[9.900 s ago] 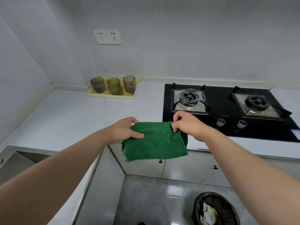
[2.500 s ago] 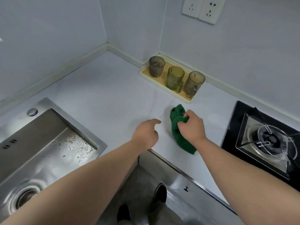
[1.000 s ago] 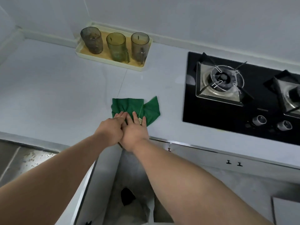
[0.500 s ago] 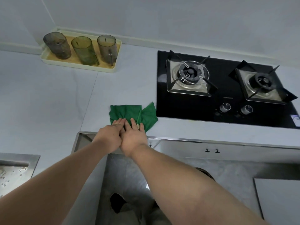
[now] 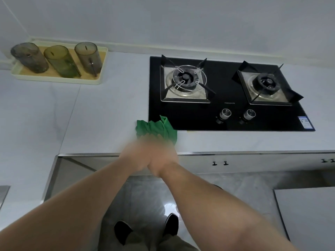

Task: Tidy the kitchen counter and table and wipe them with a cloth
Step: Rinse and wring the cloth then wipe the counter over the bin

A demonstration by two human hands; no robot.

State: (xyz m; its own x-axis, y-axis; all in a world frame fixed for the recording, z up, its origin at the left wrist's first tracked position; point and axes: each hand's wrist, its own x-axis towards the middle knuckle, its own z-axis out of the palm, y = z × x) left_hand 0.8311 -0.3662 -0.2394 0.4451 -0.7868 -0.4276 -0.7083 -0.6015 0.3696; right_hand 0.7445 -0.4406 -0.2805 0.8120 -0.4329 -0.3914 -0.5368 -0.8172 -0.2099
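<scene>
Both my hands are on the green cloth (image 5: 155,128). My left hand (image 5: 135,156) and my right hand (image 5: 164,157) sit side by side and touch each other. They look blurry. My fingers lie stretched out on top of the cloth and press it down. They are not curled round it.

The cloth lies on the white table (image 5: 108,105), close to the front edge. It is bunched up. Its far part lies over the near left corner of the black stove (image 5: 224,84). The near part of it is hidden under my fingers.

The stove has two burners, a left burner (image 5: 185,78) and a right burner (image 5: 266,82). Two round knobs (image 5: 224,113) sit in front of them. A small blue and white sticker (image 5: 305,122) is on the stove's near right corner.

Far to the left, by the wall, is a pale tray (image 5: 54,80). Three cups (image 5: 61,60) stand on it in a row, upside down. The tray is well apart from the cloth.

Down below I see my two dark shoes (image 5: 123,230) on the shiny grey floor (image 5: 235,187).
</scene>
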